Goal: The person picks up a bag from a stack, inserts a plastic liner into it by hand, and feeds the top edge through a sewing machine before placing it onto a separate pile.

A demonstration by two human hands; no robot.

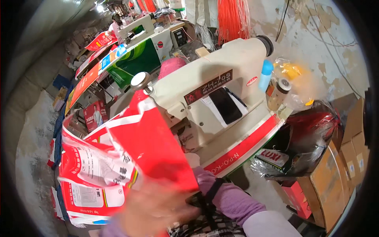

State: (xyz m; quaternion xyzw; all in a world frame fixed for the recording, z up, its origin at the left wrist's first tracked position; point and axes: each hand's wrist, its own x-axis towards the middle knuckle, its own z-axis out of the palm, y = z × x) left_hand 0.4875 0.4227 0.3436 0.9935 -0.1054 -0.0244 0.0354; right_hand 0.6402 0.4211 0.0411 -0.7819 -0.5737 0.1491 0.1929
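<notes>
A red and white printed woven sack [158, 138] stands raised at the sewing head of a cream industrial sewing machine [209, 59]. My left hand [158, 209] is low in front of the sack, smeared by motion, so its fingers do not show clearly. My right hand [192, 160] is by the machine bed at the sack's right edge. The sack hides most of it, and its grip cannot be seen. Several more red and white sacks [85, 199] lie on the left, one with its edge curling up.
On the machine lie a black phone [226, 106] and a pen. A blue-capped bottle [265, 75] and a jar [279, 94] stand at its right end. Cardboard boxes [329, 185] fill the right side. Farther back, a person [115, 28] is near another sewing machine [136, 25].
</notes>
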